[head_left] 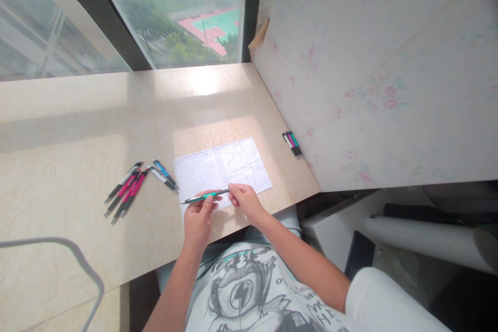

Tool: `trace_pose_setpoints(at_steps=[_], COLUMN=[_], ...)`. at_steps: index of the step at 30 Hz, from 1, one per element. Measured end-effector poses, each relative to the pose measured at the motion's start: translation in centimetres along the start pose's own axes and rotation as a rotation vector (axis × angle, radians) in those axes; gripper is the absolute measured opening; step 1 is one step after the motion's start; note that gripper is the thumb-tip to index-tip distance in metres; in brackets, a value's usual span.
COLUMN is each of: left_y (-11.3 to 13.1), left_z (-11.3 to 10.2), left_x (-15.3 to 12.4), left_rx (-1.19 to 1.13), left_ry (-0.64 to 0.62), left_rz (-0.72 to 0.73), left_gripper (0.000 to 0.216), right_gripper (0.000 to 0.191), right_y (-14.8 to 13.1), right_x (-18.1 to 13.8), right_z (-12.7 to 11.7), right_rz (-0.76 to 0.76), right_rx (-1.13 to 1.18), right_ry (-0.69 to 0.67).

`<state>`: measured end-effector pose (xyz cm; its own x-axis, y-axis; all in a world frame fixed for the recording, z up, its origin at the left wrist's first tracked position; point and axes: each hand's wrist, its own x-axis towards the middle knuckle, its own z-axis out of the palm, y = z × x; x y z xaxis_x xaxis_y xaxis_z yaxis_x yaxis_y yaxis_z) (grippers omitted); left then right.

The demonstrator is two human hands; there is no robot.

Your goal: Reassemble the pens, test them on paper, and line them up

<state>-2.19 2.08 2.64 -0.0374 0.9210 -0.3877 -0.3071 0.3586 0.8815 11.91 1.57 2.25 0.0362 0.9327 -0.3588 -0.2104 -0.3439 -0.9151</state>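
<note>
A green and black pen (pixel 208 196) is held level across both hands, above the near edge of a white sheet of paper (pixel 237 161). My left hand (pixel 199 215) is closed around its green barrel, thumb on top. At the pen's black right end, my right hand (pixel 243 198) pinches with thumb and fingertips. The paper lies flat, with faint handwriting along its top edge. Left of it rest two pens, a blue one (pixel 165 174) and a white one (pixel 162 179). Further left lies a bunch of several pink, white and black pens (pixel 126 189).
Against the flowered wall (pixel 369 78) on the right lie several pens (pixel 292 144) side by side. A window (pixel 187 26) stands behind the beige table (pixel 70 161). At lower left, a grey curved bar (pixel 78 254) crosses the table edge. A white roll (pixel 424 241) lies below on the right.
</note>
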Motion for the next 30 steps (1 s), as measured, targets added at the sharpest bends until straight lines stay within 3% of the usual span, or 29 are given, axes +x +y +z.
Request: trace_pose_setpoints(at_steps=[5, 13, 17, 21, 26, 30], left_y=[0.0, 0.8, 0.8, 1.0, 0.9, 0.7], left_z=[0.5, 1.3, 1.5, 1.8, 2.4, 2.3], left_x=[-0.3, -1.2, -1.3, -1.3, -1.6, -1.8], left_rx=[-0.042, -0.249, -0.263, -0.224, -0.051, 0.136], left_ry=[0.145, 0.121, 0.093, 0.069, -0.037, -0.105], left_rz=[-0.005, -0.205, -0.232, -0.221, -0.049, 0.066], left_gripper=[0.034, 0.032, 0.030, 0.029, 0.030, 0.028], right_gripper=[0.049, 0.048, 0.050, 0.051, 0.055, 0.050], right_y=[0.1, -1.0, -1.1, -0.6, -0.2, -0.6], right_x=[-0.3, -0.7, -0.8, -0.7, -0.7, -0.7], right_z=[0.0, -0.8, -1.3, -0.9, 0.4, 0.7], right_rz=[-0.076, -0.336, -0.364, -0.213, 0.075, 0.109], right_rx=[-0.061, -0.498, -0.555, -0.285, 0.234, 0.327], right_ry=[-0.009, 0.035, 0.024, 0.059, 0.101, 0.102])
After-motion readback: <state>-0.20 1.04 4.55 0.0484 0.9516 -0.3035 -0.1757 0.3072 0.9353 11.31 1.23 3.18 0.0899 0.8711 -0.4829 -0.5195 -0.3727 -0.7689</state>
